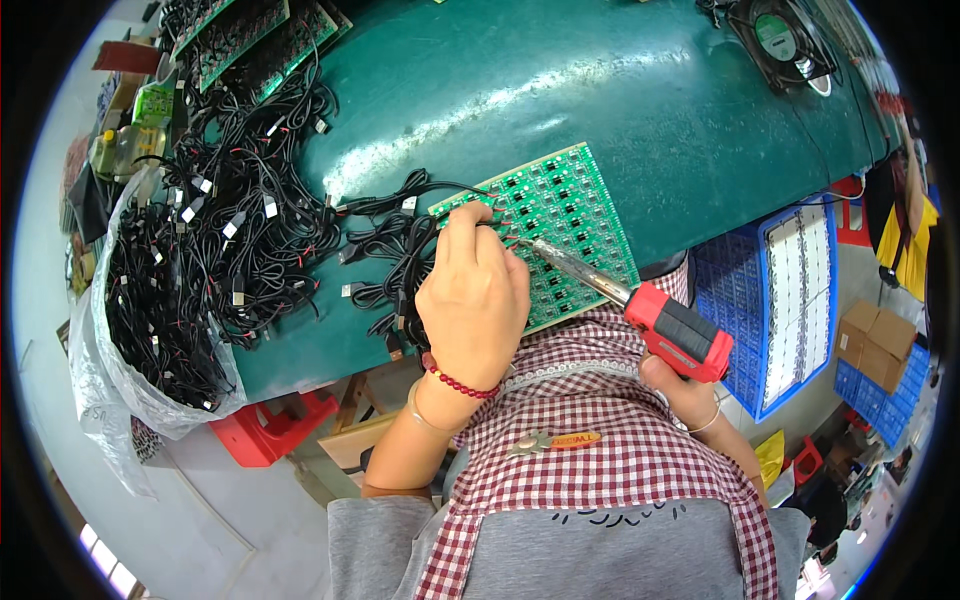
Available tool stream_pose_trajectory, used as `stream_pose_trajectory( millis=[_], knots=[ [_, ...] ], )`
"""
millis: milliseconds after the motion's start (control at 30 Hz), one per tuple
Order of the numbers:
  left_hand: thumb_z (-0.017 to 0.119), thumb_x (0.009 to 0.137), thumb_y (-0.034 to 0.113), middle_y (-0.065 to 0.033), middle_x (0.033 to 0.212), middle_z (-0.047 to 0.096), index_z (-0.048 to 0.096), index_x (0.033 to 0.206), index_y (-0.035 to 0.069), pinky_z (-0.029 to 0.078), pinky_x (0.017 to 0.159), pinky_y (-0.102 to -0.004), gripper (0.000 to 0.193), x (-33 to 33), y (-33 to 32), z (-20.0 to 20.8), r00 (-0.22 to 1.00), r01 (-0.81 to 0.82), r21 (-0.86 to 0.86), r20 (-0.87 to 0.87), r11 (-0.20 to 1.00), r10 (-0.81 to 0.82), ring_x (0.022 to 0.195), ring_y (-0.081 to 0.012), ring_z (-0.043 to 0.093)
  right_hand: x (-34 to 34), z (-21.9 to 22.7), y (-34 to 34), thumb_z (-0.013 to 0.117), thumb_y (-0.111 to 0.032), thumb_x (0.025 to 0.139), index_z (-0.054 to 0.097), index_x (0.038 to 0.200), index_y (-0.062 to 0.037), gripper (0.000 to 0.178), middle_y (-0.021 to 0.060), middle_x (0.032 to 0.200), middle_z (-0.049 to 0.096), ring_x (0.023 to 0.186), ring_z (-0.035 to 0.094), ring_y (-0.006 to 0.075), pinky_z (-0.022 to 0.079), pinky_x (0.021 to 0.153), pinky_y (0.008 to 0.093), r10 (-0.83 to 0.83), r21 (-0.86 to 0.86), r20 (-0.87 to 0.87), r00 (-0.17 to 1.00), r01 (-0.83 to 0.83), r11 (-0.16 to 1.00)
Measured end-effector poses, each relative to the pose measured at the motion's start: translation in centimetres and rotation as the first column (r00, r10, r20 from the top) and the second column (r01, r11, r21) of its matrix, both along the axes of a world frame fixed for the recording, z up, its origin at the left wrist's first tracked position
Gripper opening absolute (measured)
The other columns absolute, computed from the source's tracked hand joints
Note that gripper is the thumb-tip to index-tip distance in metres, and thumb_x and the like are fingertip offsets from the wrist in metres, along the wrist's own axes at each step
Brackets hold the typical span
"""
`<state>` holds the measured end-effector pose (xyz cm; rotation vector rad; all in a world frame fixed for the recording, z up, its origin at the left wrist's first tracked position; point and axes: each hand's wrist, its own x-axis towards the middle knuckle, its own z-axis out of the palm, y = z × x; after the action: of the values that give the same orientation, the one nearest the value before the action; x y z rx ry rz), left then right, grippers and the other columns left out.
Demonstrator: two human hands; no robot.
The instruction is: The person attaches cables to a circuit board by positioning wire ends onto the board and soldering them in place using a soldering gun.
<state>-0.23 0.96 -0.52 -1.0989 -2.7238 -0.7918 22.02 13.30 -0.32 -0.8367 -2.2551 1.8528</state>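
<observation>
Left forearm enters from the lower edge, bare, rising to a slightly bent wrist. Left hand [472,295] is back-up, its fingers [470,222] curled forward and pinched together at the tips in a closed grip. Right forearm enters from lower right, mostly hidden. Right hand [680,385] is partly covered, its fingers wrapped closed in a fist-like grip, wrist angled inward toward the left hand.

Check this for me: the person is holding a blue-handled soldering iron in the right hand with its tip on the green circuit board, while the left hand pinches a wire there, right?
Not quite. In the head view the soldering iron has a red handle, not blue. The rest stands: the right hand holds it with the tip at the green circuit board, and the left hand pinches a wire at that spot.
</observation>
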Motion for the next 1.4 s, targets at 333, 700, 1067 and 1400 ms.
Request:
stream_pose_trajectory(
  millis=[333,700,1067,1400],
  knots=[
    [0.062,0.069,0.000,-0.0060,0.102,0.059,0.050,0.074,0.004,0.049,0.056,-0.0339,0.015,0.0,-0.1,0.0,1.000,-0.004,-0.014,0.017,1.000,0.004,0.077,-0.0238,0.062,2.2,-0.6,0.3,0.069,-0.016,0.084,0.061,0.111,-0.0027,0.031,0.0031,0.096,0.063,0.086,0.059,0.0129,0.047,0.078,0.0292,-0.060,-0.281,0.093,0.994,0.084,0.956],
    [0.062,0.074,0.002,-0.0066,0.101,0.059,0.055,0.076,0.002,0.049,0.059,-0.0360,0.007,-0.6,-0.4,0.6,0.993,0.022,0.009,0.117,1.000,-0.023,0.073,-0.0268,0.062,2.3,-0.9,0.4,0.071,-0.013,0.083,0.062,0.109,-0.0017,0.029,0.0019,0.094,0.063,0.084,0.058,0.0105,0.047,0.077,0.0270,-0.085,-0.302,0.099,0.991,0.112,0.947],
    [0.063,0.076,0.005,-0.0051,0.102,0.058,0.058,0.077,0.004,0.049,0.058,-0.0356,0.005,-0.6,-0.4,1.0,0.991,0.056,-0.067,0.121,0.996,-0.048,0.072,-0.0251,0.061,2.7,-0.7,0.2,0.070,-0.015,0.084,0.061,0.109,-0.0026,0.029,0.0024,0.094,0.063,0.085,0.059,0.0113,0.047,0.077,0.0282,-0.064,-0.320,0.102,0.993,0.094,0.943],
    [0.064,0.075,0.003,-0.0052,0.102,0.057,0.055,0.078,0.005,0.050,0.057,-0.0359,0.010,-0.3,-0.4,0.6,0.996,0.053,-0.058,0.070,0.997,-0.049,0.078,-0.0249,0.061,2.7,-0.5,-0.1,0.070,-0.017,0.085,0.061,0.109,-0.0026,0.030,0.0038,0.095,0.063,0.087,0.059,0.0134,0.047,0.079,0.0295,-0.073,-0.318,0.121,0.990,0.108,0.942]
  ],
)
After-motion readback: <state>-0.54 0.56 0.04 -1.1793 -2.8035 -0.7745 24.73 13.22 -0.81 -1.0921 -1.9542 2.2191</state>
